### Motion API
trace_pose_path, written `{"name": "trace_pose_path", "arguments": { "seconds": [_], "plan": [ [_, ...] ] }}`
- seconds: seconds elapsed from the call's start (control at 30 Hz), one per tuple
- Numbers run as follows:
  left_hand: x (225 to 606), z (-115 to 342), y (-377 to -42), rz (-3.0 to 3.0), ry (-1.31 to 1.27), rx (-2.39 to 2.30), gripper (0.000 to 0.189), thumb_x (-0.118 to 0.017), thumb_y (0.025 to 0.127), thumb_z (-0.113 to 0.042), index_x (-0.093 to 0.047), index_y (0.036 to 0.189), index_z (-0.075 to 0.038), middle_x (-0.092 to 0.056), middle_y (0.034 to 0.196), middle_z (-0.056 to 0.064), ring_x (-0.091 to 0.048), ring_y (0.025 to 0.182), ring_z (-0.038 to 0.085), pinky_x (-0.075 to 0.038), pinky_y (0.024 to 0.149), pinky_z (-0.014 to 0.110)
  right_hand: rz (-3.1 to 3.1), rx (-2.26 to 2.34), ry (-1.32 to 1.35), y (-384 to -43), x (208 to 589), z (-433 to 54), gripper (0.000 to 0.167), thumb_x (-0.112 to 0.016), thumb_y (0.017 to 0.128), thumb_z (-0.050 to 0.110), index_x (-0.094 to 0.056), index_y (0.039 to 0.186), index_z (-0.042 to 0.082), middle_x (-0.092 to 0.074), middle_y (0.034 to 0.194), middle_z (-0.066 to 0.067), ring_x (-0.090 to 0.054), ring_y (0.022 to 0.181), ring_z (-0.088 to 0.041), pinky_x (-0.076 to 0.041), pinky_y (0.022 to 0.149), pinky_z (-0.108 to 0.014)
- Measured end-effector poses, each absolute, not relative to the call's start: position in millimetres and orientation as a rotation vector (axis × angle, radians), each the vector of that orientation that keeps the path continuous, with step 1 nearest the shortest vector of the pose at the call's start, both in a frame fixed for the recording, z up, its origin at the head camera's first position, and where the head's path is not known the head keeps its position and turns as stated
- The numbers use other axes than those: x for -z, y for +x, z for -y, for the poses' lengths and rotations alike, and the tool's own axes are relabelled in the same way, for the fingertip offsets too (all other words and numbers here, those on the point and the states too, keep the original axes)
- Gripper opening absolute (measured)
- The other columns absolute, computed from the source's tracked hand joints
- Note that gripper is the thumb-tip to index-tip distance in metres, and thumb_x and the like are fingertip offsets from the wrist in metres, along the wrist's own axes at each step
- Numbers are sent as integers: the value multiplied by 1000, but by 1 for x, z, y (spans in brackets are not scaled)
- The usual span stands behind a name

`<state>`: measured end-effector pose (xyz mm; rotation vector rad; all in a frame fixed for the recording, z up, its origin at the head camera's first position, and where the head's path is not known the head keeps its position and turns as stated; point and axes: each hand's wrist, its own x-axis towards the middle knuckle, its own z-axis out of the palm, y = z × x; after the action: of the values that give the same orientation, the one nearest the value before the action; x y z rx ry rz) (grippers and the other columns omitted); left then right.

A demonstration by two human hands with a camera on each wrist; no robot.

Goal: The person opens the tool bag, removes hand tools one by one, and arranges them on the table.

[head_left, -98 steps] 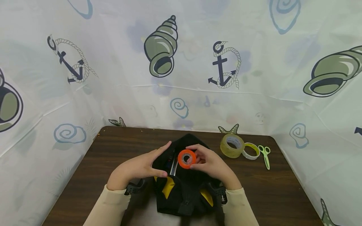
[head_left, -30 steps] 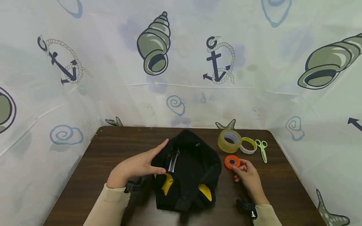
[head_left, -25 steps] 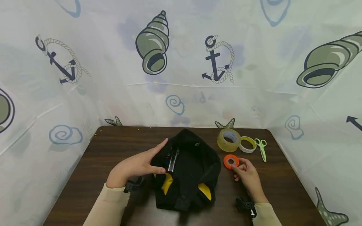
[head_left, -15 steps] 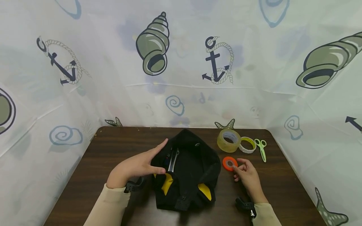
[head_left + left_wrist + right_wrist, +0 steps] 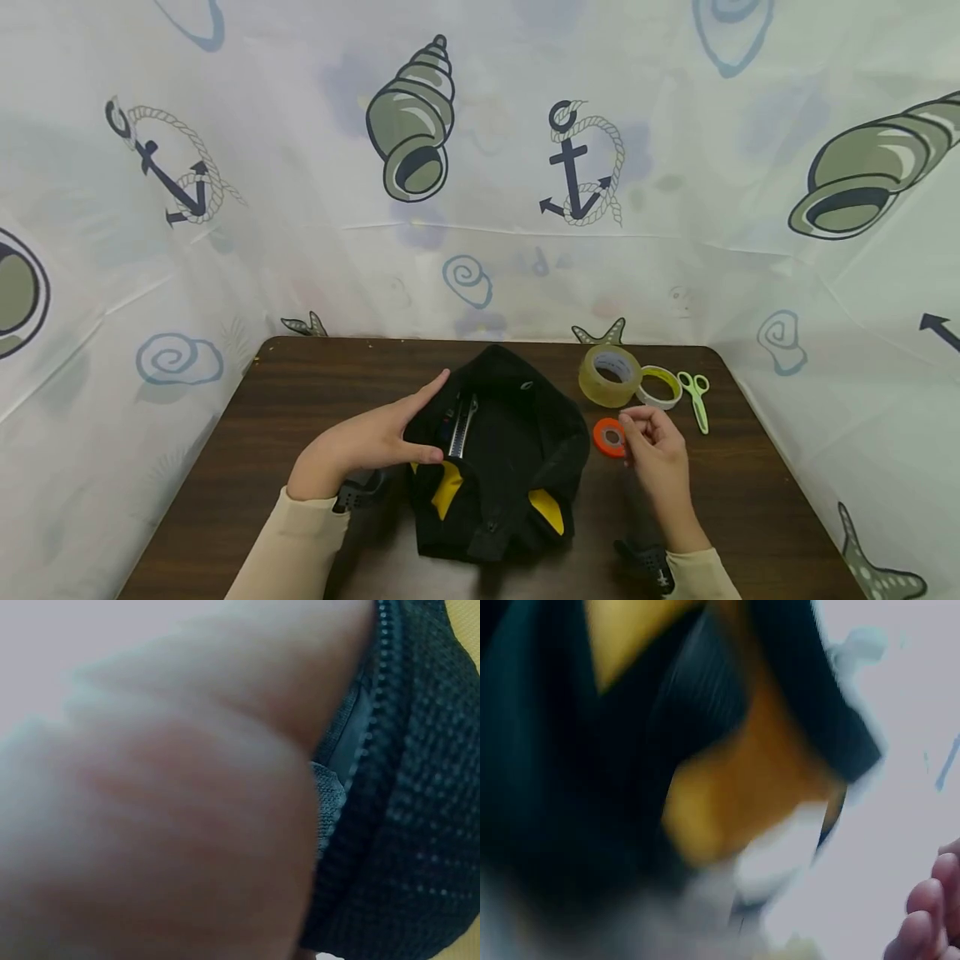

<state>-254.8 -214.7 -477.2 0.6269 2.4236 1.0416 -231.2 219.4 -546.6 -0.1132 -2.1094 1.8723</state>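
A black bag with yellow panels [image 5: 517, 467] stands on the table with its top open. My left hand [image 5: 360, 442] rests against its left side, thumb and index finger spread wide along the rim. A silver strip-like item [image 5: 462, 425] shows inside the opening; its kind is unclear. In the left wrist view the bag's zipper edge [image 5: 375, 750] runs beside the blurred hand. A roll of orange tape [image 5: 604, 438] lies flat on the table right of the bag. My right hand [image 5: 662, 458] is just beside it, fingers loosely bent and holding nothing.
Behind the orange roll stand a wide roll of clear yellowish tape [image 5: 595, 389] and a white tape roll with a yellow inside [image 5: 647, 397]. Light green scissors [image 5: 699, 407] lie to their right. A patterned cloth backdrop [image 5: 510, 167] surrounds the brown table [image 5: 322, 375].
The right hand has carried the orange tape roll from the bag's opening to the table on the right and let it go. The left hand keeps its place on the bag.
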Motion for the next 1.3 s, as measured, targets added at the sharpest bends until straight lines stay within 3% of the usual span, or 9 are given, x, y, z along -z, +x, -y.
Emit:
{"name": "trace_pose_path", "arguments": {
  "seconds": [0.23,0.47,0.63,0.87,1.13,1.3],
  "plan": [
    [480,215,-255,-2424,611,-1040,113,-80,96,-57,3,172,-53,-6,184,-6,-24,169,35,-32,130,67,2186,-1941,357,-226,483,-161,13,-69,108,11,-68,114,-1,-61,76,-7,-58,59,-21,-56,54,-30],
    [479,217,-255,-2437,616,-1033,112,-80,96,-57,4,170,-57,-8,184,-6,-27,168,33,-32,130,65,2752,-1820,945,-250,445,-119,19,-66,111,25,-69,125,12,-69,103,-24,-68,87,-32,-61,83,-36],
    [478,215,-255,-2430,618,-1034,113,-80,94,-61,3,171,-55,-11,184,-3,-28,167,34,-32,130,67,3004,-1615,990,-269,440,-95,29,-70,108,37,-69,130,17,-72,107,-13,-68,93,-24,-56,88,-40],
    [479,216,-256,-2416,627,-1048,115,-80,95,-60,3,173,-50,-12,184,-1,-30,167,34,-33,129,67,3125,-1483,911,-297,448,-71,38,-76,103,40,-70,132,16,-72,114,-3,-68,101,-19,-59,98,-45],
    [480,216,-258,-2402,656,-1066,115,-80,96,-57,5,174,-49,-8,184,-2,-26,168,33,-33,130,66,3131,-1641,891,-320,490,-63,50,-81,100,37,-66,140,12,-70,133,-16,-68,115,-23,-57,106,-53],
    [480,217,-257,-2402,658,-1066,114,-80,97,-54,4,174,-47,-8,185,2,-25,168,36,-33,129,68,3074,-1707,922,-326,517,-64,52,-82,100,25,-61,146,10,-66,140,-20,-66,124,-34,-57,107,-55]
  ]
}}
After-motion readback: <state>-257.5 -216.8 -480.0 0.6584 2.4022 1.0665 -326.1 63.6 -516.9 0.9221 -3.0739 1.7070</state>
